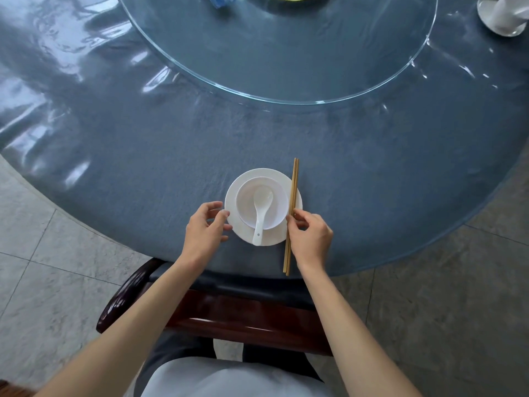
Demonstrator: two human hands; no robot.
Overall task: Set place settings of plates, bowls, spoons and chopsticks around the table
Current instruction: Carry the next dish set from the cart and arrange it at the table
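— Where the right hand [310,239] pinches, what sits between its fingers [297,216]?

— A pair of wooden chopsticks [291,216]. Thumb and fingertips close on them about midway along, at the plate's right edge. The sticks lie side by side, pointing away from the person, with their near ends close to the tabletop's rim.

— And the left hand [201,230]?

— Its fingers [221,216] are curled but loose, tips touching the left rim of the white plate [233,196]. Whether they truly grip it I cannot tell; they look more rested against it than clamped.

— What is on the plate?

— A white bowl [246,202] sits on it, slightly toward the near side, and a white spoon [262,213] lies in the bowl, scoop inside, handle sticking out over the near rim toward the person.

— Where does the setting stand?

— Near the front edge of a round tabletop [143,144] covered in blue cloth under a shiny clear sheet. Farther in lies a round glass turntable [286,67]. At the far right corner there is a white dish with something white standing on it [501,15], cut off by the picture's edge.

— Anything closer in?

— A dark wooden chair [229,310] stands between the person and the tabletop, on a grey tiled floor [43,253].
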